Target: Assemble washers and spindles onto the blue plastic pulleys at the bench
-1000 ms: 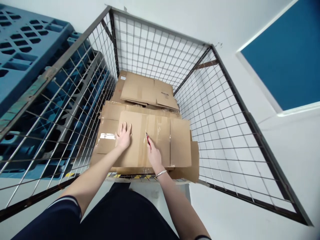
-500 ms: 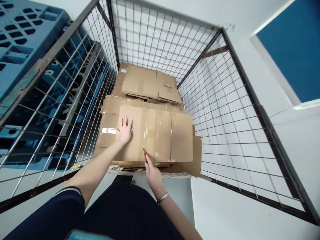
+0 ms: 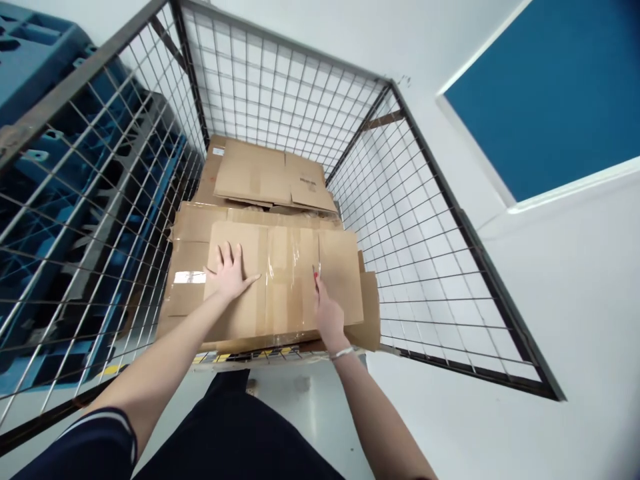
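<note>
Under the left hand (image 3: 229,272), a flattened carton (image 3: 240,248) is lying on top of the stack, and that hand is pressing down on it, open, with the palm flat and the fingers spread, gripping nothing. To its right, the right hand (image 3: 329,313) is closing around a small cutter (image 3: 316,272). The fingers are hiding most of it, and only a thin tip with a touch of red is showing, pointing away from the person. I cannot tell from here whether the tip is touching the card.

Compared with half a second ago, the right hand is moving up from the carton's near edge and onto the sheet, while the left is staying in much the same spot. That is bringing the cutter over the clear tape (image 3: 287,267) running across the carton, with the card pinned down just beside it.

Past the fingertips, more flattened cartons (image 3: 265,175) are lying at the far end of a wire cage (image 3: 75,77). Left of the grip, a blue plastic pallet (image 3: 35,33) is standing outside the mesh, and off to the right, a blue panel (image 3: 550,93) is showing on the white wall.
</note>
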